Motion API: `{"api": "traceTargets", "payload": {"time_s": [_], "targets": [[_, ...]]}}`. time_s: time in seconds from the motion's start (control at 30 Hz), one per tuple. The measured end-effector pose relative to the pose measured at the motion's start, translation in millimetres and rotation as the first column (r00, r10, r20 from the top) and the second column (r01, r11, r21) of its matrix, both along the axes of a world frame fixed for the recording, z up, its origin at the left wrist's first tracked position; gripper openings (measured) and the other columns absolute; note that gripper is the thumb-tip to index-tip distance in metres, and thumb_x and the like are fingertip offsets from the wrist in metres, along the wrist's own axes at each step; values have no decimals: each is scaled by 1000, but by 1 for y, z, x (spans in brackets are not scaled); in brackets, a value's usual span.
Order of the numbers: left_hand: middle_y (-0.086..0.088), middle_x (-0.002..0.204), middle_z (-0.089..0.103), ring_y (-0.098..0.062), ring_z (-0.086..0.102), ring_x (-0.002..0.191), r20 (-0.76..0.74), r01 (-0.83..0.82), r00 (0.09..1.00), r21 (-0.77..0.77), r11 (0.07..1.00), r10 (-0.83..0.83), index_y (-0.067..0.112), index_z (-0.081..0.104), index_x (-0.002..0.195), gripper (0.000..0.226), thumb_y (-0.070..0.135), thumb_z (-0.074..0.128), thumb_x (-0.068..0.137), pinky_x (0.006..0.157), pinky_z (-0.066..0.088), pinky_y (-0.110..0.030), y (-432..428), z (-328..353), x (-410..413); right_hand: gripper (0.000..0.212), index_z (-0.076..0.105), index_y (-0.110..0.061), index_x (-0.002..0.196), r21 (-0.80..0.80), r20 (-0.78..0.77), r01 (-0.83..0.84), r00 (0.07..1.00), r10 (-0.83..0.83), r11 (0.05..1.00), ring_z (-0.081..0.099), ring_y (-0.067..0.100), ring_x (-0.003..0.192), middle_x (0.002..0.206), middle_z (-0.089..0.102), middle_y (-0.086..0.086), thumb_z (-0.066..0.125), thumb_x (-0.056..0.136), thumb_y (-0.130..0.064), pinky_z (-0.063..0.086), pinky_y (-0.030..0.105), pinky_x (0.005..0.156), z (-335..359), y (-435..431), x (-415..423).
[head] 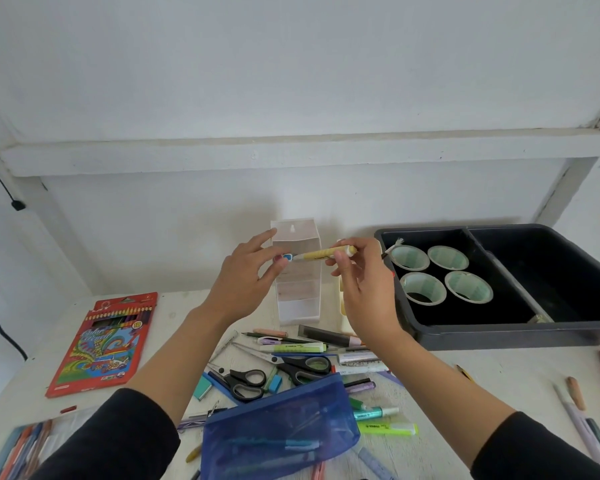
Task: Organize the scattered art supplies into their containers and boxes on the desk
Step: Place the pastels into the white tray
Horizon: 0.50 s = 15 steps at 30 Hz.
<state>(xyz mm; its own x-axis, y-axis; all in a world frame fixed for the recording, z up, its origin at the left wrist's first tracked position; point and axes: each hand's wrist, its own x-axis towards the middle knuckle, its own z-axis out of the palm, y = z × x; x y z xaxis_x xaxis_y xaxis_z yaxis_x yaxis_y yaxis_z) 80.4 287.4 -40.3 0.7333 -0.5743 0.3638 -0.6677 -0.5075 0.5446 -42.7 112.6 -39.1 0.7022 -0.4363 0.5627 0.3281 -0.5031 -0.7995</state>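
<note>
We see the yellow pen (321, 253) raised before the white organizer (300, 306): right hand (364, 282) curled round its barrel, left hand (243, 275) pinching its blue end. 4 tape rolls (409, 258) lie in the black tray (499, 336).

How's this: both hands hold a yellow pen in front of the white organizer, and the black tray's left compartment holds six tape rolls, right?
Not six: the head view shows four tape rolls in the left compartment of the black tray. The left hand and right hand do hold the yellow pen in front of the white organizer.
</note>
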Motion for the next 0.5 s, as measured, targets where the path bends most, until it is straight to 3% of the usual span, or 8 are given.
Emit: {"api": "traceTargets", "payload": {"time_s": [0.1,0.17,0.27,0.37,0.5], "targets": [[14,151,43,-15,47,128,19,-5,1000,-50,999,6,41,68,123,25,37,52,104,112,38,-46,-2,-2,2,11,46,-40,105,-27,31,-1,1000,2,1000,67,11,83,89,65,-15,50,103,-30,57,37,76,1,3,2],[14,148,44,-13,47,125,34,-12,999,-34,999,13,43,67,120,24,37,53,103,110,40,-47,-4,-3,4,6,48,-36,107,-55,29,-3,1000,5,998,65,10,85,93,61,-16,49,102,-31,55,31,76,0,4,3],[14,145,45,-9,50,116,48,4,999,-33,999,-2,46,67,115,21,36,54,103,106,43,-47,-4,-3,7,10,52,-24,113,-310,-1,-6,1000,6,951,54,6,89,100,57,-9,53,103,-25,44,16,78,-6,2,8],[12,145,45,-8,53,114,63,7,998,-19,1000,-5,47,66,116,21,38,53,103,105,44,-47,-3,-4,9,17,59,-14,110,-509,0,12,1000,-14,860,53,14,96,106,62,-1,56,100,-27,42,25,82,-13,-1,18],[11,145,47,-11,55,114,67,19,998,-12,1000,-18,44,67,118,22,42,51,103,103,45,-50,-3,-4,11,23,65,-12,109,-512,8,44,999,-47,858,53,13,102,106,66,-2,60,98,-32,41,27,88,-12,-7,25]]}}
